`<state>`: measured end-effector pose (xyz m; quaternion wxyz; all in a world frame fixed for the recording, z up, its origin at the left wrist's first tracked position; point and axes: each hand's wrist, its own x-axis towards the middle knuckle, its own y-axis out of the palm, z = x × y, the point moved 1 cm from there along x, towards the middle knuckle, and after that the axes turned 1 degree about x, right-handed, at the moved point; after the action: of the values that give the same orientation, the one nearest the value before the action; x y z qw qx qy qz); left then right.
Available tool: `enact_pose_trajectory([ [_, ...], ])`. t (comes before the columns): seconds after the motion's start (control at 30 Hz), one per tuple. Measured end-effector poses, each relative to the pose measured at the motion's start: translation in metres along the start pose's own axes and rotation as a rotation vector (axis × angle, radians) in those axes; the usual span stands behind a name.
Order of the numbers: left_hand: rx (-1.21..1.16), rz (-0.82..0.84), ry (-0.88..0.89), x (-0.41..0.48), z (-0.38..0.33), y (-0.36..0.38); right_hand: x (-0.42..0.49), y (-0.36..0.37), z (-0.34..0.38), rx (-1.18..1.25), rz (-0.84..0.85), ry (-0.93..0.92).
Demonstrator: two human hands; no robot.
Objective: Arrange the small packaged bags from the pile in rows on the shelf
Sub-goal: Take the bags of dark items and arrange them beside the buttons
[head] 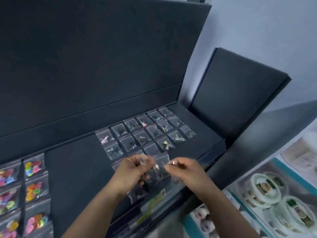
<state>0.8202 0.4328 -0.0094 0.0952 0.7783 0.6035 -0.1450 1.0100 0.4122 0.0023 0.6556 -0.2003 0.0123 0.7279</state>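
Only the two forearms and the hands of the person are in view. The left hand [133, 170] and the right hand [185, 171] are bare, and both forearms are uncovered up to the picture edge.

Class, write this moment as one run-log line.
left hand: grips bundle of small bags | right hand: pinches bundle edge | laid rows: on shelf, beyond hands | button bags: shelf left

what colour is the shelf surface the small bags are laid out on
Plain dark charcoal grey, no pattern. The shelf shows best in the head view.
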Motion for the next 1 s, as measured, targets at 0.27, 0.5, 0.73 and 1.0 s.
enact_pose_trajectory([
  [0.27, 0.182, -0.391, -0.022, 0.016, 0.012, 0.024, 0.065, -0.036, -0.008, -0.271, 0.212, -0.013],
  [0.5, 0.534, -0.518, -0.27, -0.002, 0.025, 0.034, 0.088, -0.032, -0.027, -0.606, 0.264, -0.126],
  [0.73, 0.637, -0.548, -0.292, 0.001, 0.025, 0.037, 0.089, -0.032, -0.03, -0.684, 0.228, -0.174],
  [1.0, 0.702, -0.523, -0.287, 0.004, 0.026, 0.035, 0.092, -0.028, -0.031, -0.658, 0.213, -0.182],
])
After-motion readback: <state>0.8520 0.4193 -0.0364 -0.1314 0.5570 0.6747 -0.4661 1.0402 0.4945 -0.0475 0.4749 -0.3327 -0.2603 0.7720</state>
